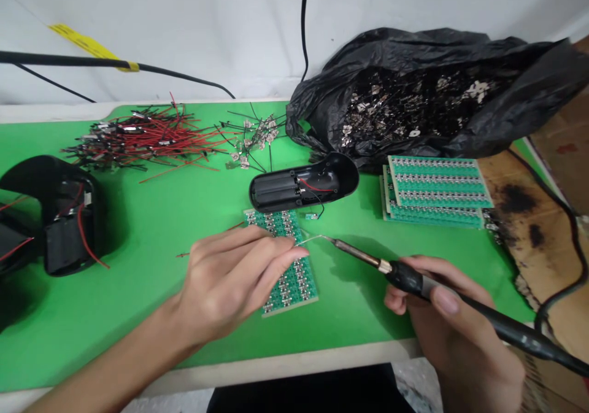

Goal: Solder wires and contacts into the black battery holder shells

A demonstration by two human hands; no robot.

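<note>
My left hand pinches a thin length of solder wire over a green circuit board panel, hiding part of it. The wire's free end meets the tip of a soldering iron, or comes very close. My right hand is wrapped round the iron's black handle. Just beyond the panel lies a black plastic housing with a red wire inside. A small green board hangs from it on a black wire, resting on the mat.
Red and black wires lie heaped at the back left, with metal contacts beside them. A black plastic bag of metal parts sits behind stacked panels. More housings stand left. Scorched cardboard and the iron's cord are right.
</note>
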